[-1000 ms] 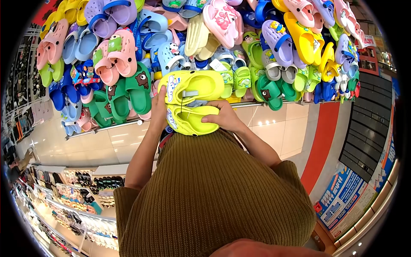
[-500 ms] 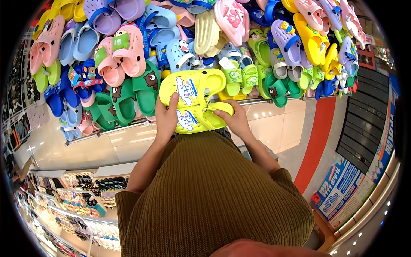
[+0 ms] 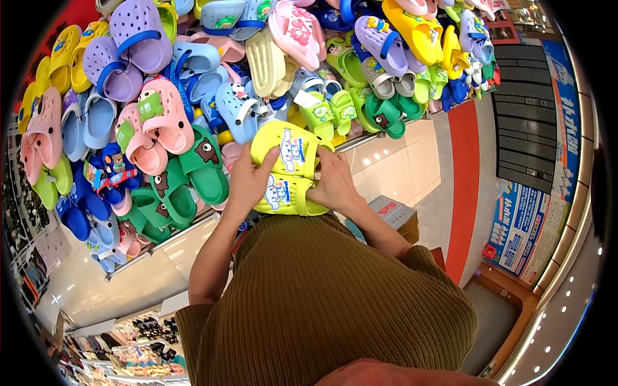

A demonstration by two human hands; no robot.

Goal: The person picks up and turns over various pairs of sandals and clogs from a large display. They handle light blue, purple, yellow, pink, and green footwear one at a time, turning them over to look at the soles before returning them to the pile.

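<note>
A pair of bright yellow-green clogs (image 3: pixel 286 151) with a white cartoon character and blue lettering is held in front of my torso, one clog above the other. My left hand (image 3: pixel 250 179) grips their left side, its thumb on the printed tops. On the other side, my right hand (image 3: pixel 336 185) is closed on the clogs near their straps, with its fingers partly over the openings. The hands cover parts of both clogs. Just beyond them hang light blue clogs (image 3: pixel 236 110) and green slippers with a bear face (image 3: pixel 207 164).
A packed rack of colourful clogs, with pink ones (image 3: pixel 168 125) and yellow ones (image 3: pixel 418 32), spans the front. A cardboard box (image 3: pixel 398 215) sits on the floor at right. Shoe shelves (image 3: pixel 148 354) stand at lower left; a blue poster (image 3: pixel 524 225) lies right.
My view has turned, so the rack sits slanted. The clogs are tilted differently, with their heel openings less visible. My right hand has moved inward over the strap area.
</note>
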